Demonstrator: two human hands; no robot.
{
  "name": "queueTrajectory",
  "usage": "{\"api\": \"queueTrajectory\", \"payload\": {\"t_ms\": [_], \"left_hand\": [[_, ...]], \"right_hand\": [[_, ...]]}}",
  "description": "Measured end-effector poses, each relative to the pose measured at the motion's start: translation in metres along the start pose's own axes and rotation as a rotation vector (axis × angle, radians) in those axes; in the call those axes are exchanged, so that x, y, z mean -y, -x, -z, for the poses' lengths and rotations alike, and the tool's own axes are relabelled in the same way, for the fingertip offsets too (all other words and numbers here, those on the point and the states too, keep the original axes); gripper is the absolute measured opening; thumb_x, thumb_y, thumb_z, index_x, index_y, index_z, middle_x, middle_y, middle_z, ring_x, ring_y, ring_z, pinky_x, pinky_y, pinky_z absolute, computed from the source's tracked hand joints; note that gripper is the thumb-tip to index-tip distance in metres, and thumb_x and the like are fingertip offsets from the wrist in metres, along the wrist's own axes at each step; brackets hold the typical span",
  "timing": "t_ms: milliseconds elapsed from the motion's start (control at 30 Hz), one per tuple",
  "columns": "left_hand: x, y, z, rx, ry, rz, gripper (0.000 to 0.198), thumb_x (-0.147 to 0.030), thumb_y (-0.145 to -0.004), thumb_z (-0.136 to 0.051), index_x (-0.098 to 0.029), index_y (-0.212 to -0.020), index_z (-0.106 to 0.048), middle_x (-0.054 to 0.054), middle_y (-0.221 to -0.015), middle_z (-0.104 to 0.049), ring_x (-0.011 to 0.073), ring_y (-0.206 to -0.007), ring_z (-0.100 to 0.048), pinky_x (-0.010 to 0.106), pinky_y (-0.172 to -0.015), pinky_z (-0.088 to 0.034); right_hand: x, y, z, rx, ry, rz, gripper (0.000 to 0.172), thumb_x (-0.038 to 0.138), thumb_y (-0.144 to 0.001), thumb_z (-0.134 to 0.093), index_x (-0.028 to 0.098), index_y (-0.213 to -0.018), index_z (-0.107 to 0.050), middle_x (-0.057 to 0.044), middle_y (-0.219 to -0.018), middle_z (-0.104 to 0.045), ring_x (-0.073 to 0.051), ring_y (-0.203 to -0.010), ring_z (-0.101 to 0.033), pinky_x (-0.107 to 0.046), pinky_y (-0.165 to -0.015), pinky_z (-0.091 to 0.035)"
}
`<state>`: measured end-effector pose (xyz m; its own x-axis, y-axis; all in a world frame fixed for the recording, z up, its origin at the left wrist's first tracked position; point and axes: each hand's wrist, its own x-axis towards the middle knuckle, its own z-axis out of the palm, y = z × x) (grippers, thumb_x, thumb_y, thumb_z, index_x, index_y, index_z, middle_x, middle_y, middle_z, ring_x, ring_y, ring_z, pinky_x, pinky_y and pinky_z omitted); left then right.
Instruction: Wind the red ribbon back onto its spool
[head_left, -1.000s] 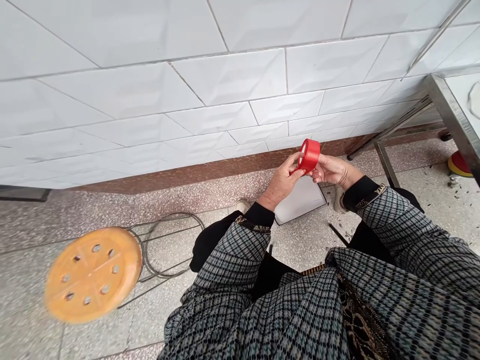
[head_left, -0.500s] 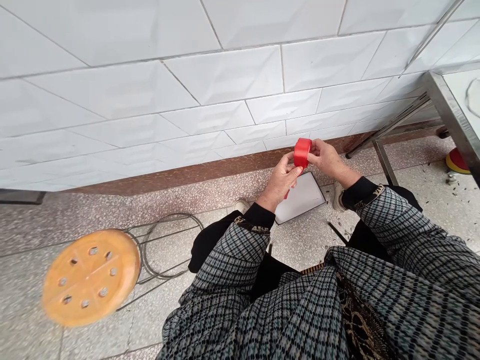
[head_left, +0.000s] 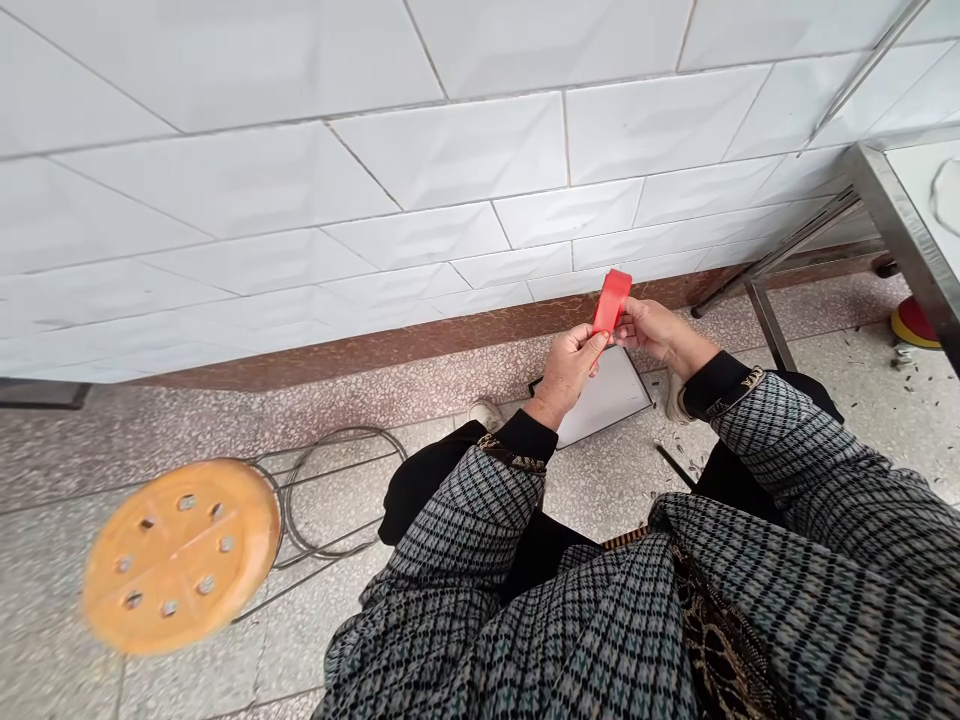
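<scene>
The person's left hand (head_left: 564,378) pinches the lower end of a red roll (head_left: 613,298) between thumb and fingers. The fingers of the right hand (head_left: 661,335) curl at its right side; whether they grip cannot be told. The roll is raised above the floor (head_left: 480,372), toward its wall-side edge, near a pale panel (head_left: 604,405).

left hand (head_left: 568,370): open strip along floor's (head_left: 420,395) wall-side edge, between wall (head_left: 450,230) and stool (head_left: 172,553) | ahead: wall blocks | right hand (head_left: 658,330): metal table leg (head_left: 772,328) obstructs farther right | below: white panel (head_left: 600,410)
</scene>
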<state>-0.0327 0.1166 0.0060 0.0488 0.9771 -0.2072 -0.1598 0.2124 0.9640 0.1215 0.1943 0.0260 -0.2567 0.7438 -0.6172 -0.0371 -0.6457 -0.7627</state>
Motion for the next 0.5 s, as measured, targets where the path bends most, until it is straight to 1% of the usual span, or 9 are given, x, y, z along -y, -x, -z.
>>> {"api": "queueTrajectory", "payload": {"t_ms": [100, 233, 333, 400, 433, 467, 500], "left_hand": [[-0.0002, 0.0007, -0.0004, -0.006, -0.019, 0.004, 0.038, -0.055, -0.086, -0.075, -0.019, -0.081, -0.065, -0.008, -0.053, -0.045, 0.0062, -0.044, -0.038, 0.023, -0.045, -0.031], [0.0007, 0.0003, 0.0006, -0.020, -0.019, 0.008, 0.034, -0.051, -0.086, -0.074, -0.019, -0.078, -0.063, -0.008, -0.053, -0.045, 0.0059, -0.043, -0.037, 0.023, -0.044, -0.029], [0.0022, -0.0006, 0.0010, -0.053, -0.054, 0.036, 0.031, -0.045, -0.088, -0.073, -0.019, -0.077, -0.061, -0.006, -0.057, -0.050, 0.0058, -0.043, -0.038, 0.024, -0.043, -0.030], [0.0028, -0.0012, 0.0011, -0.113, -0.066, 0.054, 0.024, -0.039, -0.087, -0.074, -0.020, -0.082, -0.060, -0.006, -0.060, -0.055, 0.0062, -0.042, -0.040, 0.024, -0.043, -0.030], [0.0026, -0.0014, 0.0014, -0.139, -0.069, 0.049, 0.021, -0.035, -0.086, -0.076, -0.020, -0.089, -0.061, -0.006, -0.061, -0.056, 0.0066, -0.042, -0.040, 0.024, -0.043, -0.031], [0.0020, -0.0017, 0.0019, -0.157, -0.074, 0.033, 0.021, -0.031, -0.085, -0.077, -0.021, -0.097, -0.062, -0.007, -0.062, -0.057, 0.0073, -0.043, -0.042, 0.023, -0.044, -0.032], [0.0009, -0.0019, 0.0026, -0.160, -0.088, 0.005, 0.026, -0.027, -0.085, -0.077, -0.021, -0.106, -0.063, -0.007, -0.062, -0.058, 0.0081, -0.045, -0.045, 0.023, -0.046, -0.035]], "right_hand": [[-0.0002, 0.0027, -0.0031, 0.048, -0.072, -0.061, 0.020, 0.025, -0.094, -0.071, 0.018, -0.076, -0.068, -0.004, -0.066, -0.068, -0.011, -0.054, -0.054, -0.023, -0.057, -0.053], [0.0011, 0.0053, -0.0049, 0.103, -0.112, -0.118, 0.020, 0.022, -0.095, -0.071, 0.017, -0.076, -0.068, -0.002, -0.063, -0.065, -0.010, -0.052, -0.050, -0.020, -0.054, -0.049], [0.0022, 0.0062, -0.0052, 0.139, -0.130, -0.155, 0.020, 0.022, -0.097, -0.070, 0.017, -0.078, -0.068, -0.002, -0.063, -0.066, -0.009, -0.051, -0.049, -0.019, -0.052, -0.047], [0.0024, 0.0055, -0.0039, 0.159, -0.133, -0.169, 0.018, 0.023, -0.096, -0.069, 0.018, -0.079, -0.068, -0.001, -0.064, -0.066, -0.009, -0.051, -0.048, -0.018, -0.051, -0.046], [0.0023, 0.0047, -0.0026, 0.168, -0.128, -0.176, 0.018, 0.023, -0.096, -0.069, 0.018, -0.080, -0.068, -0.001, -0.064, -0.066, -0.008, -0.050, -0.047, -0.019, -0.051, -0.045], [0.0019, 0.0037, -0.0011, 0.182, -0.117, -0.183, 0.018, 0.025, -0.096, -0.069, 0.018, -0.080, -0.067, 0.000, -0.064, -0.066, -0.008, -0.050, -0.046, -0.019, -0.052, -0.046], [0.0013, 0.0026, 0.0007, 0.201, -0.098, -0.183, 0.018, 0.026, -0.096, -0.070, 0.019, -0.079, -0.067, 0.000, -0.064, -0.066, -0.009, -0.050, -0.045, -0.020, -0.052, -0.046]]}}
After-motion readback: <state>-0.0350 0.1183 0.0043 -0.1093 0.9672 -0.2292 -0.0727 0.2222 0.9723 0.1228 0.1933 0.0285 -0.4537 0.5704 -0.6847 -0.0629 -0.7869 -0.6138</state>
